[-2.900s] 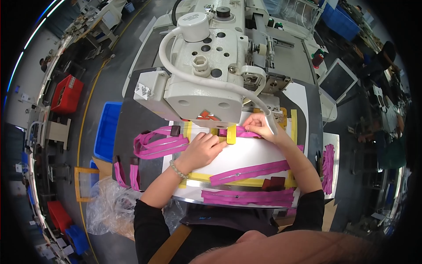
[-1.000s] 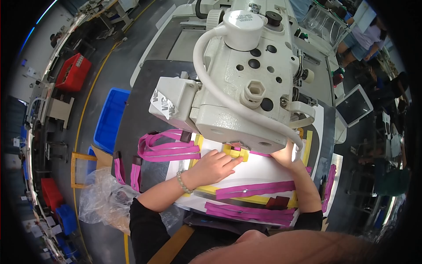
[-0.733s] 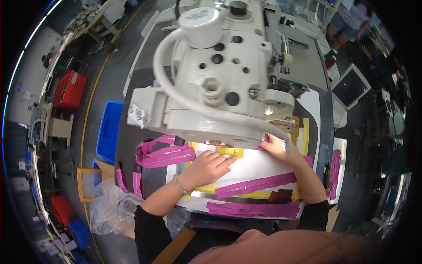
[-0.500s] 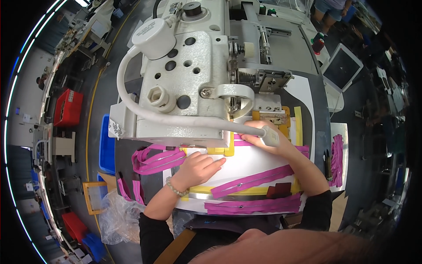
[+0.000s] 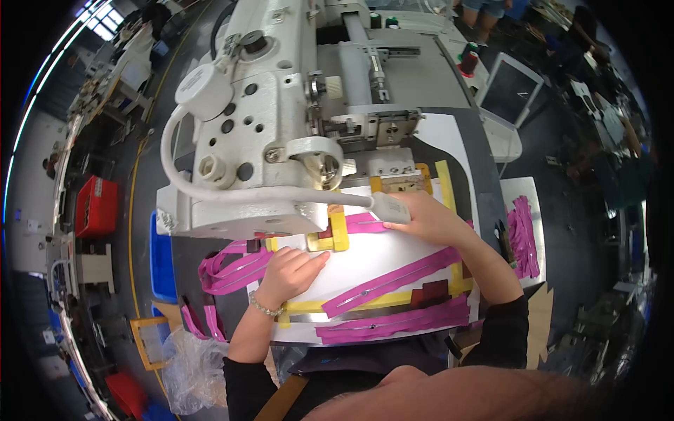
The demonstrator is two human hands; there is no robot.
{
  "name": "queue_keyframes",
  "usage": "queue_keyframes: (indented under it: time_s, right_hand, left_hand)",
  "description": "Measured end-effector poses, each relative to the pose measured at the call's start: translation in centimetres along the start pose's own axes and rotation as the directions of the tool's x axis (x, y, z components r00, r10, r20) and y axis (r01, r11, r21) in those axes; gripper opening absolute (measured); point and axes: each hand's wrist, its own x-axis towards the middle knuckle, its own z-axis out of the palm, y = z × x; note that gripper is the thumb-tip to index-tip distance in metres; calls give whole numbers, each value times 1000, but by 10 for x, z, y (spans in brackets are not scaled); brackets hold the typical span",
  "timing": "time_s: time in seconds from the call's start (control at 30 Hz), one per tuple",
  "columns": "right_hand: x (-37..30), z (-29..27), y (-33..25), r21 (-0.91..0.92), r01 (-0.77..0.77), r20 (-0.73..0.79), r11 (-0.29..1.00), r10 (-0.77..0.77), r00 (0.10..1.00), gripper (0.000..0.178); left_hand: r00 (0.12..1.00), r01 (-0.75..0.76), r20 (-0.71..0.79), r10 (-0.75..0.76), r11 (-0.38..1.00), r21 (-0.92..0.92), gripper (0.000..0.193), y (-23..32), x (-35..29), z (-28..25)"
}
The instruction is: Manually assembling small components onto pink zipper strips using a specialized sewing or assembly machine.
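My right hand [image 5: 427, 216] is at the sewing machine's work area, thumb and fingers closed on a magenta zipper [image 5: 365, 224]. A white plug-like piece on the machine's hose partly covers those fingers. Beside the zipper's left end sits a yellow clamp piece [image 5: 338, 233] beneath the machine head. My left hand [image 5: 289, 274] rests on the white sheet [image 5: 354, 265] just left of this clamp. Its thumb stretches right and the other fingers are loosely bent, with nothing visible in them. Looped magenta zipper tape [image 5: 235, 270] lies to its left.
The big white sewing machine [image 5: 260, 168] fills the upper middle. Two more zippers, an upper one [image 5: 390, 282] and a lower one [image 5: 393, 327], lie in front, near dark red patches [image 5: 430, 295]. A tablet-like screen [image 5: 511, 91] stands right; a blue bin [image 5: 163, 256] is at left.
The view has shifted, so the machine sits further left. My right hand remains at the magenta zipper; the left has drawn in its pointing finger, staying by the yellow clamp.
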Motion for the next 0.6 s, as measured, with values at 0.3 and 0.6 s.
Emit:
queue_keyframes:
  time_s: [0.3, 0.6]
  right_hand:
    - [-153, -107, 1, 400, -53, -385, 915, 220, 896, 38]
    - [-308, -194, 85, 179, 14, -925, 984, 163, 343, 43]
  left_hand:
    - [999, 25, 40, -25, 1000, 9, 21, 2, -2, -3]
    - [1000, 18, 8, -18, 1000, -12, 16, 2, 4, 7]
